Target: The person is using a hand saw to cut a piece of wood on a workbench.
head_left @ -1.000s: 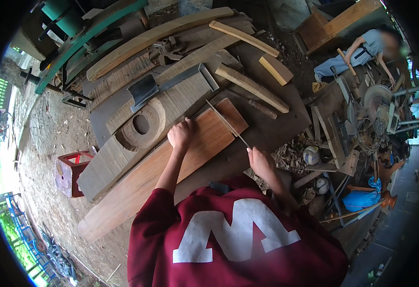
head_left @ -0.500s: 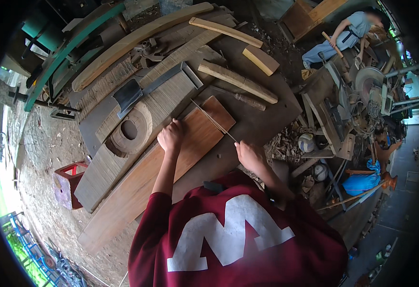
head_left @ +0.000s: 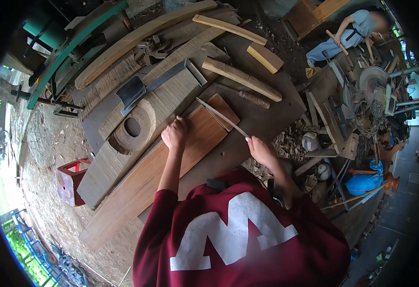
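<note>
A long reddish-brown wooden board [head_left: 171,160] lies aslant over the worktable, with a dark line across it near its far end. My right hand [head_left: 263,152] is closed round the near end of a long thin file-like tool [head_left: 229,121], whose far part passes over that end of the board. The frames do not settle the tool's exact kind. My left hand [head_left: 175,134] is closed at the board's left edge, pressed against it; its fingertips are hidden. Beside that hand lies a thick ridged plank [head_left: 118,165] with a round recess [head_left: 134,125] cut into it.
On the ridged plank rests a dark metal piece [head_left: 131,91]. Cut wood strips [head_left: 243,79] and a wooden-handled tool [head_left: 254,99] lie beyond the board. A red stool [head_left: 71,179] stands at left. Another person [head_left: 345,38] sits at far right, holding a wooden handle.
The file-like tool has turned slightly and lifted its angle, showing more of its flat side. My right hand has moved right. The left hand keeps its place on the board.
</note>
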Action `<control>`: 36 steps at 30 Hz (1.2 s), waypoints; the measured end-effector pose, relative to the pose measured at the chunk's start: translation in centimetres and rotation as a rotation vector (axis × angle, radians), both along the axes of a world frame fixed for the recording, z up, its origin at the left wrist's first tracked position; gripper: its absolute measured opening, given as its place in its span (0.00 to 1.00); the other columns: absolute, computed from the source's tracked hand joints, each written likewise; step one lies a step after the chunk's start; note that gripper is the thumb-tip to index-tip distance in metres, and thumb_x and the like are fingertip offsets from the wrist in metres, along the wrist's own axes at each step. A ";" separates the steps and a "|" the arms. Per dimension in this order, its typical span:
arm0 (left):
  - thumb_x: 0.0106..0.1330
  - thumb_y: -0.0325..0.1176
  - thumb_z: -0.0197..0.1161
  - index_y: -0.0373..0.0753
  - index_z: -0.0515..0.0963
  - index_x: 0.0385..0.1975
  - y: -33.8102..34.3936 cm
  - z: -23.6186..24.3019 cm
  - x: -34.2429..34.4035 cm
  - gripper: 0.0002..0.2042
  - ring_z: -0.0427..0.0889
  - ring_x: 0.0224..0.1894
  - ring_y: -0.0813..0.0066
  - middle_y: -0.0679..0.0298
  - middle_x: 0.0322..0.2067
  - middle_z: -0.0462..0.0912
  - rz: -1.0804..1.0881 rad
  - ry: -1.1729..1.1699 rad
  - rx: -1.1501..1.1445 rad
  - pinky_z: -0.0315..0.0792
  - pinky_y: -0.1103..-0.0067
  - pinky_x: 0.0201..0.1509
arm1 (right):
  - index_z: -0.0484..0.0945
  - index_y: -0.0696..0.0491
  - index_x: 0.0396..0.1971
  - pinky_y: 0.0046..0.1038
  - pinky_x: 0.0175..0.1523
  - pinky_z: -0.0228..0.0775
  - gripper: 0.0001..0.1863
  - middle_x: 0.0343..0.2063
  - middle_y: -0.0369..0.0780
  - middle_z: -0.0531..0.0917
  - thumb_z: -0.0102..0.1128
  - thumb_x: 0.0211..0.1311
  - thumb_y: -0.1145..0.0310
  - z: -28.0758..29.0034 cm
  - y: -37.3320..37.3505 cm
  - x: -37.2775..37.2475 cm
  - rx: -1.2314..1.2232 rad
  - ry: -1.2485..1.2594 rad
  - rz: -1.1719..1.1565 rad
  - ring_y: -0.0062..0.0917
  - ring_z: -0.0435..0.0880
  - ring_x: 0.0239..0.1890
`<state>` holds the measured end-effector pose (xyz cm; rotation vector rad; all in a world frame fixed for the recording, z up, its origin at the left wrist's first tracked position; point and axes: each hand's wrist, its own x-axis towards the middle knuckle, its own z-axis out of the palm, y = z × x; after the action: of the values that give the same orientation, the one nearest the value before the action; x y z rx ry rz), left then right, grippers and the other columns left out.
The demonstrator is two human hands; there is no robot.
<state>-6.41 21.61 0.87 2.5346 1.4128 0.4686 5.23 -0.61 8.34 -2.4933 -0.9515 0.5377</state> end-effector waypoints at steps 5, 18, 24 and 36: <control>0.56 0.38 0.42 0.38 0.70 0.03 0.3 -0.4 -0.2 0.21 0.73 0.12 0.57 0.52 0.09 0.71 0.002 -0.002 0.008 0.68 0.70 0.17 | 0.68 0.56 0.17 0.37 0.21 0.64 0.18 0.13 0.48 0.73 0.37 0.58 0.60 0.7 0.6 -1.5 -0.198 -0.165 0.103 0.41 0.73 0.18; 0.56 0.37 0.44 0.40 0.69 0.04 -0.8 -0.5 0.5 0.19 0.73 0.12 0.61 0.55 0.09 0.72 -0.016 0.025 0.080 0.68 0.71 0.18 | 0.68 0.54 0.17 0.34 0.21 0.68 0.15 0.12 0.47 0.74 0.40 0.56 0.62 -2.1 -0.4 -1.0 -0.104 -0.279 0.221 0.38 0.75 0.17; 0.56 0.37 0.43 0.39 0.70 0.05 -0.7 -0.6 0.0 0.19 0.73 0.13 0.60 0.54 0.10 0.72 0.022 0.044 0.064 0.68 0.70 0.19 | 0.68 0.55 0.18 0.36 0.21 0.66 0.15 0.12 0.48 0.73 0.39 0.57 0.62 0.1 -3.5 -1.0 -0.156 -0.133 0.172 0.40 0.75 0.17; 0.56 0.37 0.43 0.39 0.69 0.04 -0.6 -0.2 0.5 0.20 0.73 0.12 0.60 0.54 0.09 0.72 -0.002 0.015 0.093 0.68 0.70 0.18 | 0.68 0.55 0.16 0.34 0.19 0.64 0.15 0.10 0.47 0.72 0.41 0.56 0.63 -2.3 -1.4 -0.9 -0.017 -0.197 0.150 0.38 0.73 0.15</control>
<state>-5.87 21.03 0.72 2.6165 1.4255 0.5277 4.37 -1.97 6.00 -2.5386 -1.2204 0.3514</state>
